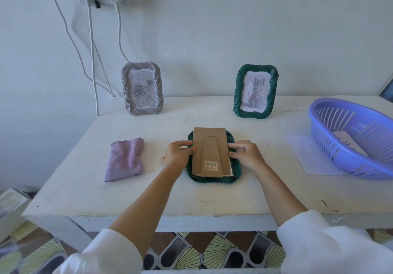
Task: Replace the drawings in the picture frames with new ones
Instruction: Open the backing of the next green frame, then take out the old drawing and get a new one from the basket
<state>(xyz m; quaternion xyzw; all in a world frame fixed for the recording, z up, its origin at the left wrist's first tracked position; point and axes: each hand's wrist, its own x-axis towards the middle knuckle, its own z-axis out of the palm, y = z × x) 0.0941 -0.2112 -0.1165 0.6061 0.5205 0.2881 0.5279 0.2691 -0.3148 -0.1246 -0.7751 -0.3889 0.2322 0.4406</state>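
Dark green rope-textured picture frame [212,179] lies face down at centre of the white table [148,193]. Brown cardboard backing board [209,146] with folded stand and barcode sticker sits on it, shifted toward the far edge. Left hand [177,157]: fingers curled, pinching the board's left edge. Right hand [246,153]: fingers bent, tips on the board's right edge. Grey frame with rose drawing [142,89] and green frame with cat drawing [255,91] stand upright at back. Folded lilac cloth [125,159] left; purple slatted plastic basket [353,137] right.

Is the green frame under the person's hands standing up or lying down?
Lying down. The green frame lies face down on the table, its brown cardboard back and folded stand facing up, with both hands at its sides.
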